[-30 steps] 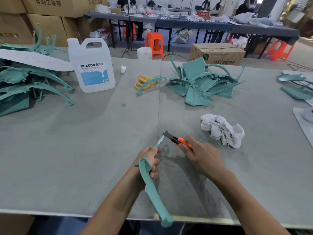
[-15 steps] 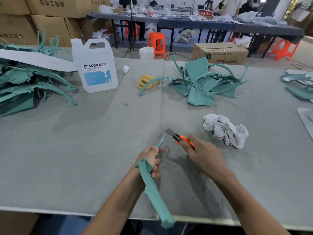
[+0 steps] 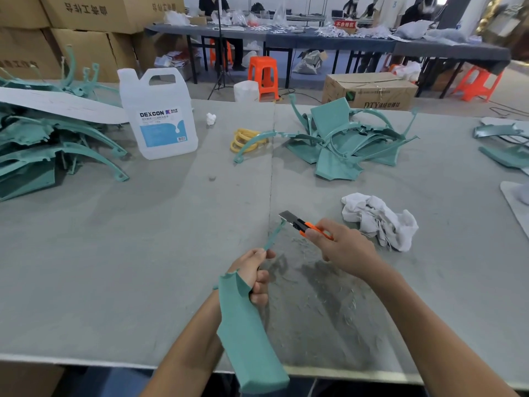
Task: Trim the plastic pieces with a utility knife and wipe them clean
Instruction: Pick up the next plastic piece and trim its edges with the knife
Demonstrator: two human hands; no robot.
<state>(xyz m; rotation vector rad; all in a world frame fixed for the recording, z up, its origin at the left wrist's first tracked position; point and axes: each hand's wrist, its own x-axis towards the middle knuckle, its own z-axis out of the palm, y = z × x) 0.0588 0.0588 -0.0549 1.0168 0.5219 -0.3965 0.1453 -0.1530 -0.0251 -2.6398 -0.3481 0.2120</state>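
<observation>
Your grey worktop (image 3: 143, 253) has boxes (image 3: 86, 38) behind and teal piles (image 3: 343, 144) ahead; its near edge runs under your forearms. Your left hand (image 3: 253, 277) grips the piece (image 3: 249, 339), which overhangs that edge. Your right hand (image 3: 343, 249) grips the knife (image 3: 303, 224), blade at the piece's thin tip.

Hidden in left hand (image 3: 252, 277): plastic piece (image 3: 249, 339) middle. Buried in right hand (image 3: 346, 247): most of knife (image 3: 297, 222), perhaps its slider too.

Left hand (image 3: 253, 275) grips a plastic piece (image 3: 249, 339), right hand (image 3: 346, 247) a knife (image 3: 297, 223).
</observation>
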